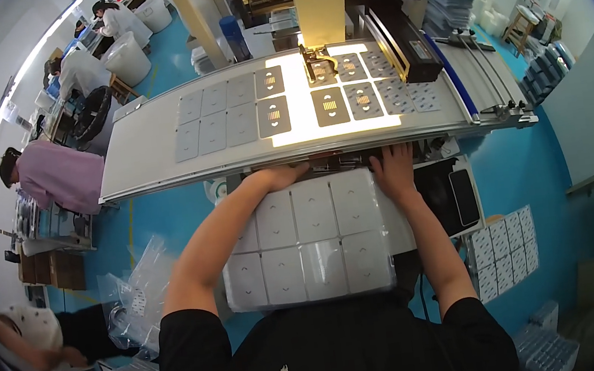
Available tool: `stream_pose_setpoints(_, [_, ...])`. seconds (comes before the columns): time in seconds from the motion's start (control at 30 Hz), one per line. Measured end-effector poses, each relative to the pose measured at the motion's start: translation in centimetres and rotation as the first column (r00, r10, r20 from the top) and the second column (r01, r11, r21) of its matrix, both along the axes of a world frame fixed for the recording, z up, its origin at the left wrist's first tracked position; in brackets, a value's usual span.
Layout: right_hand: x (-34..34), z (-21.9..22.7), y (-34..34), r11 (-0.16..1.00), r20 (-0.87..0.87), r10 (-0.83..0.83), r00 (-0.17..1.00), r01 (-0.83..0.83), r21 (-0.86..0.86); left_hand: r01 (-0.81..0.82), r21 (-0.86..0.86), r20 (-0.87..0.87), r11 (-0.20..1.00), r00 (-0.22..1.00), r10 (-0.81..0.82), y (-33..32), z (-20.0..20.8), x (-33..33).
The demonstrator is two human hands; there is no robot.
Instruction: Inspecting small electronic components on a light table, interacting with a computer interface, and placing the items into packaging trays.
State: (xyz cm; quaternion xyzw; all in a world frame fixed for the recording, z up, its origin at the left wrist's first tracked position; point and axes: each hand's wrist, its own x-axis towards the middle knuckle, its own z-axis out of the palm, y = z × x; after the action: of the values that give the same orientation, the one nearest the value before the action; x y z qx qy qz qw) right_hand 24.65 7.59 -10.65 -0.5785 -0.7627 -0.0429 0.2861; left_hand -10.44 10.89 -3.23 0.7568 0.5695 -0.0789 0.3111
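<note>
A clear plastic sheet (304,242) holding rows of grey rectangular cards lies in front of my body, below the near edge of a white conveyor table (150,140). My left hand (285,176) is at the sheet's far edge, close under the table rail, its fingers stretched to the right and partly hidden. Beside the sheet's far right corner, my right hand (394,167) reaches up to the rail with fingers apart. I see nothing held in either hand. On the table lie grey cards (214,99) in two rows; several under bright light carry dark patterned faces (274,116).
A gold column with a small metal arm (316,61) stands over the table, and a black machine head (405,42) hangs at its right. A phone (464,197) rests on a black surface at my right. Printed sheets (504,253) are at the lower right. Other people work at the left.
</note>
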Motion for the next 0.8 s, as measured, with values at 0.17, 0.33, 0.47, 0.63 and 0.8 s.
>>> stream_pose_setpoints(0.17, [0.3,-0.6,-0.4,0.999,0.026,0.043,0.999,-0.042,-0.013,-0.02,-0.014,-0.028,1.0,0.999,0.02,0.2,-0.6,0.1])
stream_pose_setpoints(0.33, [0.3,-0.9,-0.6,1.0,0.009,-0.017,1.0,0.017,-0.006,-0.122,-0.076,-0.087,0.99,0.99,0.115,-0.1,0.5,0.2])
stream_pose_setpoints(0.47, [0.3,-0.8,0.0,0.999,0.029,0.036,0.999,-0.035,-0.042,-0.078,-0.028,-0.049,0.997,0.996,0.077,-0.4,1.1,0.2])
stream_pose_setpoints(0.63, [0.1,-0.7,1.0,0.997,-0.004,0.057,0.998,-0.057,-0.045,-0.087,-0.025,-0.073,0.996,0.994,0.085,-0.1,-0.1,-0.2])
stream_pose_setpoints(0.8, [-0.2,-0.3,1.2,0.999,-0.059,0.023,0.998,-0.025,-0.039,-0.044,-0.066,0.019,0.997,0.999,0.045,-0.1,-0.6,-0.4])
